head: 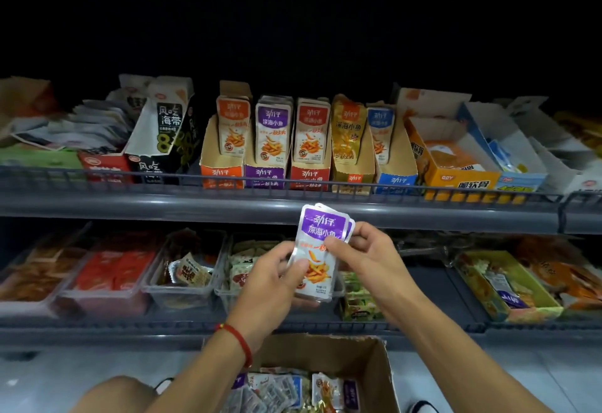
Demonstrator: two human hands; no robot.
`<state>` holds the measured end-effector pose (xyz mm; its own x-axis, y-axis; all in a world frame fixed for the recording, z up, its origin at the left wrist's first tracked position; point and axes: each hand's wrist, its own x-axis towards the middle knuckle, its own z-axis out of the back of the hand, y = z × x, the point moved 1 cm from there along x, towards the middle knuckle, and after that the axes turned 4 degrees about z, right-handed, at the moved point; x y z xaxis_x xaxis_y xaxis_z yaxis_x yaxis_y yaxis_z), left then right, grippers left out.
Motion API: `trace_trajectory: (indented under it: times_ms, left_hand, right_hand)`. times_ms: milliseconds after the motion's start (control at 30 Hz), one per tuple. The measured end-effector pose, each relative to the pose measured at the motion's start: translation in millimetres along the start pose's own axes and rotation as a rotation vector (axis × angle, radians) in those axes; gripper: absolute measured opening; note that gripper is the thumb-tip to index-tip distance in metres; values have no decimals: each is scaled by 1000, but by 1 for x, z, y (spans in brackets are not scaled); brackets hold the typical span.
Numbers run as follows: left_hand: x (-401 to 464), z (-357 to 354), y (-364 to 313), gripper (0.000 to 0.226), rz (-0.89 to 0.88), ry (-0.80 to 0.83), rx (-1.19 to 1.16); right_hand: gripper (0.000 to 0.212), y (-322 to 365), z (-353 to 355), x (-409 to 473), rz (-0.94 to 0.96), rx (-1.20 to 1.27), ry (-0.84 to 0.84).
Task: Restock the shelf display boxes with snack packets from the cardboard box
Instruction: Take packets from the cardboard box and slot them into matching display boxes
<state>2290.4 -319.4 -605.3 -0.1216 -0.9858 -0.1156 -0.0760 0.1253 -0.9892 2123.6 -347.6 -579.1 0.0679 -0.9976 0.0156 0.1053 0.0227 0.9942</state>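
Both hands hold a small stack of purple snack packets (317,250) up in front of the shelf edge (293,206). The left hand (277,277) curls its fingers around the bottom of the stack. The right hand (361,248) pinches the top. Up on the shelf, the purple display box (264,175) stands between an orange one and a red one. The cardboard box (325,360) sits low, with more packets inside.
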Motion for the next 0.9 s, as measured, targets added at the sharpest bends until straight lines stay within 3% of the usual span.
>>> trace_trajectory:
  times_ms: [300, 600, 800, 900]
  left_hand:
    - [3, 18, -21, 21, -180, -57, 22]
    - [29, 57, -65, 14, -301, -59, 272]
    - [53, 69, -81, 15, -315, -104, 156]
    - [58, 80, -75, 28, -292, -241, 98]
  right_hand:
    - [37, 48, 3, 10, 67, -63, 113]
    - [44, 113, -16, 42, 238, -573, 322]
    - [42, 136, -34, 80, 384, -736, 313]
    - [35, 148, -39, 102, 383, -783, 272]
